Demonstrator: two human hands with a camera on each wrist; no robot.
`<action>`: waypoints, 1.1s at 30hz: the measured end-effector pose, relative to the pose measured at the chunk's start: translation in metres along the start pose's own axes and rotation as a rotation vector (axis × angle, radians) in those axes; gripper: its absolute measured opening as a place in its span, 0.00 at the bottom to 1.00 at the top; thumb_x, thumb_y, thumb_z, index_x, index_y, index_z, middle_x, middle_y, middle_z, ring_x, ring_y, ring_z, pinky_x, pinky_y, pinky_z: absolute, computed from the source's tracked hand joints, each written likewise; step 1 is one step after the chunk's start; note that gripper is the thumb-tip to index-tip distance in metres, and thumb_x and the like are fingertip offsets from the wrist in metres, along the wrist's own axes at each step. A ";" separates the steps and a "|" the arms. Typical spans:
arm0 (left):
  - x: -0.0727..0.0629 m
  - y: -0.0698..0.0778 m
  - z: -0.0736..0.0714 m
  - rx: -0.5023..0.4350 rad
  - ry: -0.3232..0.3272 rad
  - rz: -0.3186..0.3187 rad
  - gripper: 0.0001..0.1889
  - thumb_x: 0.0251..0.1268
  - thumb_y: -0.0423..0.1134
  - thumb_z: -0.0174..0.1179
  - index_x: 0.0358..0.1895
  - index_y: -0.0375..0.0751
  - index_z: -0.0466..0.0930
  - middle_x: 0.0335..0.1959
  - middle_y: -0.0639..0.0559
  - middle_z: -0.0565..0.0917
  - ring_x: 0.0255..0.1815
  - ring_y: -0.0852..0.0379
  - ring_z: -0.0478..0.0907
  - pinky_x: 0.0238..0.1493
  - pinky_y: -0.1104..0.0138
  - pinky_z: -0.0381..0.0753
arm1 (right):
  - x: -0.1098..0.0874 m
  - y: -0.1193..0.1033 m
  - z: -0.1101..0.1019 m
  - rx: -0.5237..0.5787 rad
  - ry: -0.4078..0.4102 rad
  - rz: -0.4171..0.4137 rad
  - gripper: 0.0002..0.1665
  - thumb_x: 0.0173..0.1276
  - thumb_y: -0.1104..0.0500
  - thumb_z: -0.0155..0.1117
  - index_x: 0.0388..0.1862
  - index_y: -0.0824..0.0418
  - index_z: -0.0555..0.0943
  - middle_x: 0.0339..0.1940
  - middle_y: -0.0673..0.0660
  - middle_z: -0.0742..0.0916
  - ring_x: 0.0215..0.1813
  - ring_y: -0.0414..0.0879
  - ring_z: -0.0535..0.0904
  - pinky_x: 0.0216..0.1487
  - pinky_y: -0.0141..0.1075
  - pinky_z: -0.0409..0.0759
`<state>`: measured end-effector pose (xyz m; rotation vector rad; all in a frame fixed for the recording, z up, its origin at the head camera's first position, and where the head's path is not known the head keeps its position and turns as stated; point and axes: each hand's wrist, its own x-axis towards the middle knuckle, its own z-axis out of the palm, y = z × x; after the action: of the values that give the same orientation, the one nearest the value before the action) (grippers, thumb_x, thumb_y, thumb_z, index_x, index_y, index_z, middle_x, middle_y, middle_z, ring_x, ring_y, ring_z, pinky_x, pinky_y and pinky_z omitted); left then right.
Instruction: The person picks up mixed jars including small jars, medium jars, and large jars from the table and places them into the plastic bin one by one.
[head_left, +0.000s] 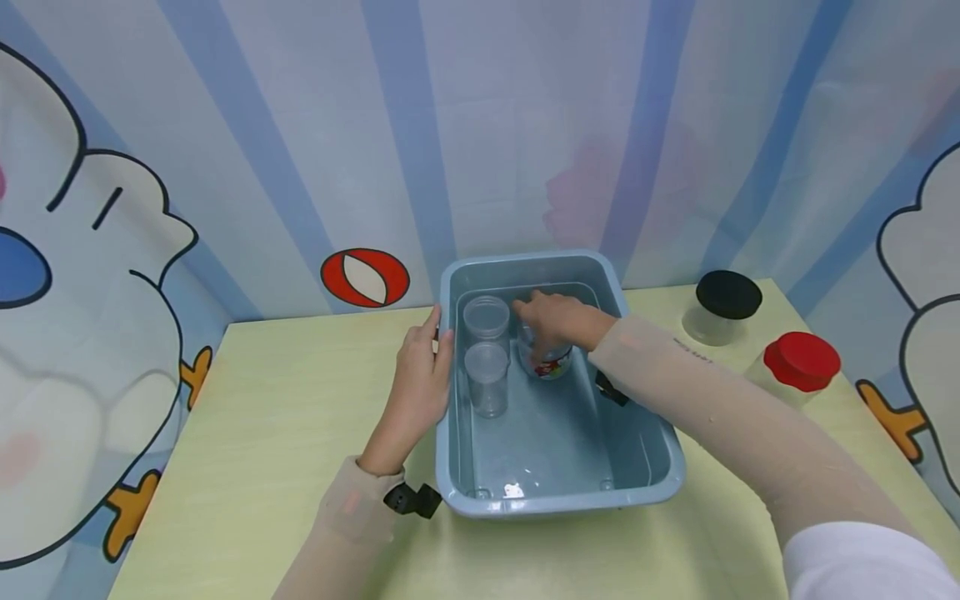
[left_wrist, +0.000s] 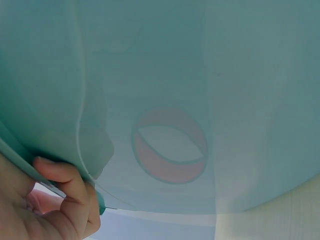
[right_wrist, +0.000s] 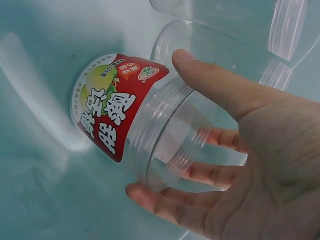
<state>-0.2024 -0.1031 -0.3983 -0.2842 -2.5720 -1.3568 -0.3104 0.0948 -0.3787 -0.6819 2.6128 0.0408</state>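
Note:
A blue-grey plastic basin (head_left: pixel 558 504) sits on the table. My left hand (head_left: pixel 420 375) grips its left rim, with the thumb and fingers on either side of the edge. Inside the basin, my right hand (head_left: pixel 562 323) spreads around the mouth of a clear lidless jar (right_wrist: pixel 165 135) with a red label (right_wrist: pixel 112 107). Its fingers are loosely extended, and a fingertip lies at the jar's rim. Beside this jar, in the basin's left part, stand two clear lidded jars, a far one (head_left: pixel 486 317) and a near one (head_left: pixel 487 379).
Right of the basin, on the pale yellow table (head_left: pixel 322 400), stand a clear jar with a black lid (head_left: pixel 727 294) and another with a red lid (head_left: pixel 802 361). A striped cartoon curtain (head_left: pixel 495 150) hangs behind the table.

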 end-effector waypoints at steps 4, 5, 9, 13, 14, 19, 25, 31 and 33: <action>0.000 0.000 0.001 -0.003 0.004 0.006 0.27 0.81 0.35 0.45 0.76 0.27 0.55 0.45 0.36 0.74 0.36 0.48 0.71 0.36 0.57 0.81 | 0.000 0.000 0.000 -0.033 -0.007 0.006 0.59 0.60 0.47 0.76 0.81 0.61 0.53 0.75 0.69 0.63 0.66 0.62 0.70 0.57 0.51 0.76; 0.000 0.000 0.001 -0.005 0.004 0.006 0.27 0.81 0.35 0.45 0.76 0.27 0.55 0.45 0.36 0.74 0.36 0.48 0.71 0.36 0.57 0.80 | 0.000 0.000 0.000 -0.042 -0.009 0.007 0.60 0.60 0.46 0.76 0.81 0.61 0.53 0.75 0.69 0.63 0.66 0.62 0.71 0.56 0.51 0.76; 0.000 0.000 0.001 -0.005 0.003 0.008 0.27 0.81 0.36 0.44 0.76 0.26 0.55 0.45 0.35 0.74 0.35 0.48 0.71 0.36 0.57 0.80 | 0.000 -0.001 -0.001 -0.063 -0.010 0.011 0.60 0.60 0.45 0.76 0.81 0.60 0.52 0.76 0.69 0.63 0.67 0.63 0.70 0.57 0.51 0.77; -0.001 -0.001 0.001 -0.005 0.002 0.008 0.27 0.81 0.36 0.44 0.76 0.26 0.55 0.45 0.35 0.74 0.35 0.48 0.71 0.36 0.57 0.81 | 0.000 -0.001 -0.001 -0.064 -0.009 0.004 0.60 0.60 0.45 0.76 0.81 0.60 0.53 0.76 0.69 0.63 0.68 0.63 0.69 0.58 0.51 0.76; -0.001 -0.001 0.001 -0.004 0.003 0.010 0.27 0.81 0.36 0.44 0.75 0.26 0.55 0.45 0.35 0.74 0.35 0.48 0.71 0.36 0.57 0.81 | -0.001 -0.001 -0.001 -0.062 -0.008 0.003 0.60 0.60 0.45 0.76 0.81 0.60 0.53 0.75 0.69 0.64 0.68 0.63 0.70 0.58 0.51 0.76; -0.001 0.000 0.000 -0.001 0.005 0.013 0.27 0.81 0.36 0.44 0.75 0.25 0.55 0.45 0.35 0.74 0.35 0.48 0.71 0.36 0.57 0.81 | 0.000 -0.002 -0.001 -0.052 0.004 0.000 0.58 0.59 0.46 0.77 0.81 0.60 0.55 0.74 0.68 0.66 0.66 0.62 0.71 0.59 0.52 0.75; -0.001 -0.001 0.000 -0.006 0.004 0.012 0.27 0.81 0.35 0.45 0.76 0.26 0.55 0.45 0.36 0.73 0.35 0.49 0.71 0.36 0.57 0.81 | 0.000 -0.003 -0.002 -0.053 0.011 -0.002 0.57 0.59 0.46 0.77 0.80 0.59 0.57 0.73 0.67 0.67 0.66 0.61 0.71 0.58 0.52 0.76; -0.001 -0.002 0.000 -0.002 0.003 0.015 0.27 0.81 0.36 0.45 0.75 0.26 0.55 0.44 0.36 0.73 0.35 0.48 0.71 0.36 0.58 0.80 | 0.001 -0.003 -0.004 -0.072 0.007 -0.004 0.56 0.60 0.46 0.76 0.80 0.59 0.58 0.74 0.67 0.67 0.66 0.61 0.71 0.57 0.52 0.77; 0.000 -0.002 0.000 0.000 0.001 0.009 0.27 0.81 0.36 0.45 0.76 0.26 0.55 0.45 0.36 0.73 0.35 0.48 0.70 0.36 0.58 0.80 | 0.000 -0.004 -0.004 -0.080 0.006 -0.005 0.56 0.60 0.45 0.76 0.80 0.59 0.58 0.74 0.67 0.66 0.66 0.62 0.71 0.57 0.53 0.77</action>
<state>-0.2024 -0.1039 -0.3998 -0.2947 -2.5664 -1.3540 -0.3106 0.0910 -0.3747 -0.7174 2.6271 0.1427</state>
